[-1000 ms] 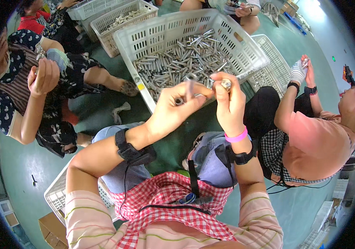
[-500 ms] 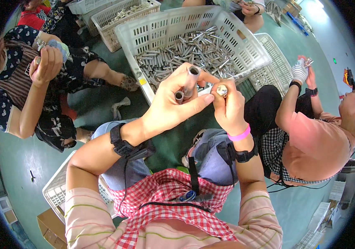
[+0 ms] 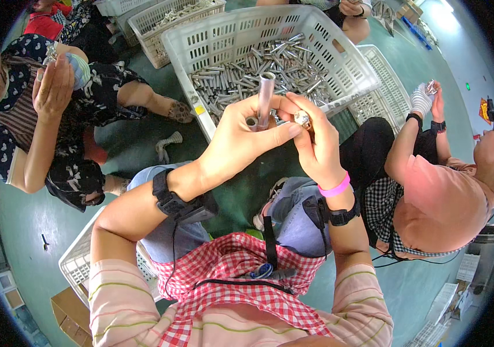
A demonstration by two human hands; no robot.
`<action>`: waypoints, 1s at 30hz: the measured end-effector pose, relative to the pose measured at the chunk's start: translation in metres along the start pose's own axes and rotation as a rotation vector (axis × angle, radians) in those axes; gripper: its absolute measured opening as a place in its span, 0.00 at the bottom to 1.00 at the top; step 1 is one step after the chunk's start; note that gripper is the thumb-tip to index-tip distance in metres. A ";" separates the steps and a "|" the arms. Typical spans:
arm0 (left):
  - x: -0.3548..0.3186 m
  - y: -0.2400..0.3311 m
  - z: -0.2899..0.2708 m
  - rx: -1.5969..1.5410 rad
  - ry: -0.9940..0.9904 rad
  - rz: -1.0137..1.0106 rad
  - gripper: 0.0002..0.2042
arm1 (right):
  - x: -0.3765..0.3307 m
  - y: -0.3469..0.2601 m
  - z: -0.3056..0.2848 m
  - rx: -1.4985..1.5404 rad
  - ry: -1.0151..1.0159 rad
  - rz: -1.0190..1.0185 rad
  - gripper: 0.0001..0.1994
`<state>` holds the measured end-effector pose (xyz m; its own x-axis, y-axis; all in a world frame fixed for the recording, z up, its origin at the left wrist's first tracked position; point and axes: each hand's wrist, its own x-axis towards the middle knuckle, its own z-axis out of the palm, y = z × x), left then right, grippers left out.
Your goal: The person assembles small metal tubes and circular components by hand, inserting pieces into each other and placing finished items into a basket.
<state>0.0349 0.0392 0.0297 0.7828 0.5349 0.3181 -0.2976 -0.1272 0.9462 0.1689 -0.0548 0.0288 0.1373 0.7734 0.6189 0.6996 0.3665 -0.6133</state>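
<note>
In front of me, at the near rim of the big basket, both my hands meet. My left hand (image 3: 244,127) is closed round two silver metal tubes; one longer metal tube (image 3: 265,101) stands up with its open end showing, and the mouth of a second tube (image 3: 252,122) shows lower down between the fingers. My right hand (image 3: 319,136) pinches a small shiny metal fitting (image 3: 302,119) between thumb and finger. The left thumb tip touches that fitting too. Fingers hide much of the tubes and the fitting's far side.
Behind my hands stands a white slatted basket (image 3: 224,43), heaped with loose metal tubes (image 3: 276,63). Smaller crates stand behind it and to its right. Co-workers sit at left (image 3: 27,115), right (image 3: 440,196) and far side, holding metal parts. Another white basket (image 3: 79,263) is by my left side.
The longer tube in my left hand has tipped more upright and stands higher. The fitting has shifted slightly left and up between my right fingers and left thumb.
</note>
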 end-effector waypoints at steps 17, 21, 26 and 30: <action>0.007 0.016 -0.018 -0.127 -0.091 -0.097 0.07 | -0.005 -0.003 -0.020 1.092 -0.580 0.566 0.15; 0.006 0.011 -0.023 -0.033 -0.243 0.009 0.04 | -0.007 0.000 -0.018 1.109 -0.641 0.622 0.14; 0.008 0.017 -0.030 0.151 -0.335 0.146 0.03 | -0.009 0.002 -0.019 1.039 -0.632 0.669 0.12; 0.008 0.020 -0.033 0.368 -0.359 0.255 0.06 | -0.006 0.004 -0.022 1.027 -0.714 0.676 0.10</action>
<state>0.0170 0.0681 0.0487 0.8668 0.1405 0.4785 -0.3417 -0.5316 0.7750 0.1862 -0.0690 0.0333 -0.3587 0.9258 -0.1191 -0.2113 -0.2048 -0.9557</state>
